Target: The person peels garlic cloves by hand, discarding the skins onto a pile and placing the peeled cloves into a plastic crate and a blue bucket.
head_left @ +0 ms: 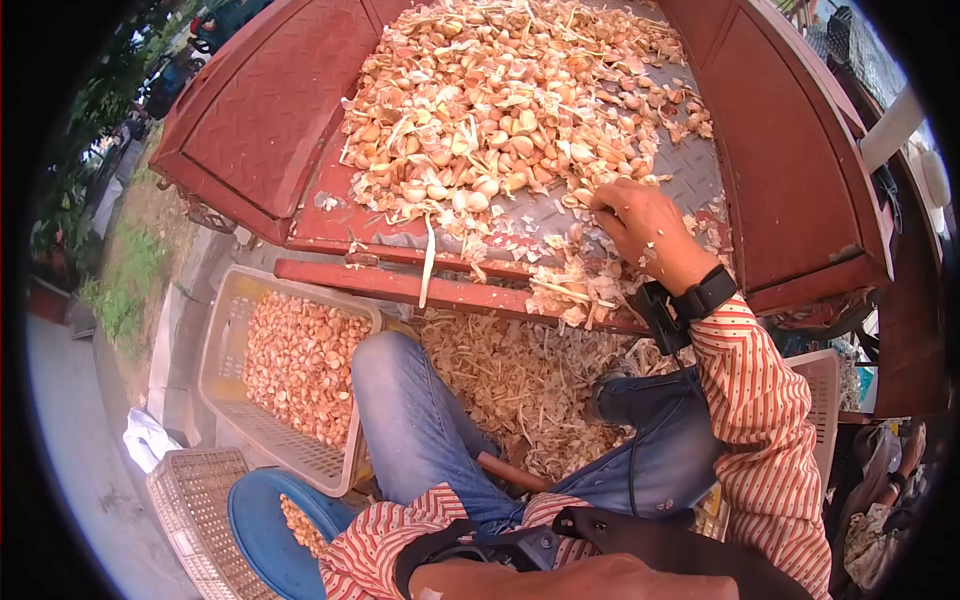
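A large heap of garlic cloves [520, 110], mixed with papery skins and dry stalks, lies on the metal bed of a red cart [390, 235]. My right hand [645, 228] rests at the near right edge of the heap. Its fingers are bent down against the cloves, and whatever lies between the fingertips is hidden. A black strap circles that wrist, with a dark device on it. Very near the camera, my left hand [580, 580] crosses the bottom edge beyond a black wristband. Its fingers cannot be made out.
To my left stands a plastic crate [215, 350] holding loose cloves. A blue basin [255, 520] with some cloves sits over another woven-pattern crate [180, 500]. Skins and stalks [520, 380] cover the ground between my knees. Red side panels [800, 150] flank the cart bed.
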{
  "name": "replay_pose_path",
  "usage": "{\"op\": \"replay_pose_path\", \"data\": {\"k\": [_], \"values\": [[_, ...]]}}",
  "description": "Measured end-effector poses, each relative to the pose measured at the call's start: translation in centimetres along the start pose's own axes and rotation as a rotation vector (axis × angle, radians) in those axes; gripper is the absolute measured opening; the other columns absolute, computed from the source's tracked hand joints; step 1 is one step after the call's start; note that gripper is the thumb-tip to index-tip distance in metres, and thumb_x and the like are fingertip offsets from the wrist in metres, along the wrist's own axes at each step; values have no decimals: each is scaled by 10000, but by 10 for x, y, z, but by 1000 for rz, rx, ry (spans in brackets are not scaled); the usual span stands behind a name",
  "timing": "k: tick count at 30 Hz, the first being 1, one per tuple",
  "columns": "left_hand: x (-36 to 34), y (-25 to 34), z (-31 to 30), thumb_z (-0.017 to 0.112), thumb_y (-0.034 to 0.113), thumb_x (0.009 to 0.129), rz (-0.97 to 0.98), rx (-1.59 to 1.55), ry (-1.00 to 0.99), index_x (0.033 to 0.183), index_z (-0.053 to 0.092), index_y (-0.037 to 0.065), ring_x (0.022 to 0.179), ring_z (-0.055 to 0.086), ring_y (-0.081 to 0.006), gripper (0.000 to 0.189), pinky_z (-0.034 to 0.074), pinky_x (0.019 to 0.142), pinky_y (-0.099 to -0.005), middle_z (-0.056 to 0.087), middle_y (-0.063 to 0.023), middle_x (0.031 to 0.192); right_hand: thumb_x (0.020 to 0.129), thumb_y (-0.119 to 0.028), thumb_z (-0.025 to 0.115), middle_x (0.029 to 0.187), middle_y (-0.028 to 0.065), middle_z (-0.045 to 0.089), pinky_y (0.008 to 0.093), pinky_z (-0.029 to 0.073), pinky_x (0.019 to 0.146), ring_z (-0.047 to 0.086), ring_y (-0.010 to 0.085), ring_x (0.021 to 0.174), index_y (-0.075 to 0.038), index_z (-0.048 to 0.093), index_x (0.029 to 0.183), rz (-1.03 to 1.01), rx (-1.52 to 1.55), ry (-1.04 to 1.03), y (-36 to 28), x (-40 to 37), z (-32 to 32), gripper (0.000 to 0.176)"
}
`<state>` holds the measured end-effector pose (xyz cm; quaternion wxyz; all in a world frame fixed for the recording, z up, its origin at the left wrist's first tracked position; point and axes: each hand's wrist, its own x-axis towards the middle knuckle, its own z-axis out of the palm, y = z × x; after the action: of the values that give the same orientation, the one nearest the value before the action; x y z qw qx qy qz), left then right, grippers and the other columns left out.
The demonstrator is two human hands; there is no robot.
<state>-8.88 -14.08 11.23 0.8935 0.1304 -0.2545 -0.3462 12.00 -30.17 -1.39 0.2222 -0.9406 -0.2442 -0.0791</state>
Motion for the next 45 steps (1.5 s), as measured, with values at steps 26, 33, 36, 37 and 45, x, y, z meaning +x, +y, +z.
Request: {"op": "replay_pose_path", "data": {"k": [26, 33, 36, 37, 45], "values": [[7, -12, 0, 511, 169, 915, 25, 79, -136, 973, 566, -34, 668, 627, -188, 218, 470, 529, -267, 629, -113, 779, 794, -21, 579, 923, 35, 568, 239, 496, 677, 574, 113, 766, 4, 550, 1025, 407, 1093, -222, 2, -7, -1, 234], [1, 6, -31, 466, 199, 935, -52, 217, 111, 1002, 539, -39, 575, 509, -110, 258, 391, 493, -217, 555, -69, 720, 820, 28, 497, 997, 65, 575, 252, 529, 753, 616, 150, 855, 2, 533, 1053, 484, 1523, -248, 0, -8, -7, 238], [-1, 21, -83, 434, 192, 947, 23, -53, 487, 1053, 478, -51, 539, 364, -62, 268, 297, 460, -186, 427, -17, 646, 828, 1, 504, 1029, 44, 545, 240, 511, 730, 598, 134, 846, -18, 529, 1043, 474, 1501, -219, -9, -8, -11, 217], [-4, 22, -101, 416, 202, 957, 85, -59, 555, 1069, 478, -36, 542, 355, -53, 270, 300, 459, -173, 419, -7, 650, 832, -8, 508, 1019, 39, 546, 232, 505, 713, 598, 129, 838, -22, 531, 1041, 457, 1486, -205, -13, -8, -12, 211], [-6, 17, -141, 417, 192, 960, 271, 97, 768, 1083, 492, 1, 536, 366, -44, 239, 308, 458, -161, 445, -8, 680, 876, -114, 559, 800, -15, 541, 215, 418, 562, 521, 81, 702, -13, 566, 963, 209, 1118, -353, -43, -20, -26, 134]]}}
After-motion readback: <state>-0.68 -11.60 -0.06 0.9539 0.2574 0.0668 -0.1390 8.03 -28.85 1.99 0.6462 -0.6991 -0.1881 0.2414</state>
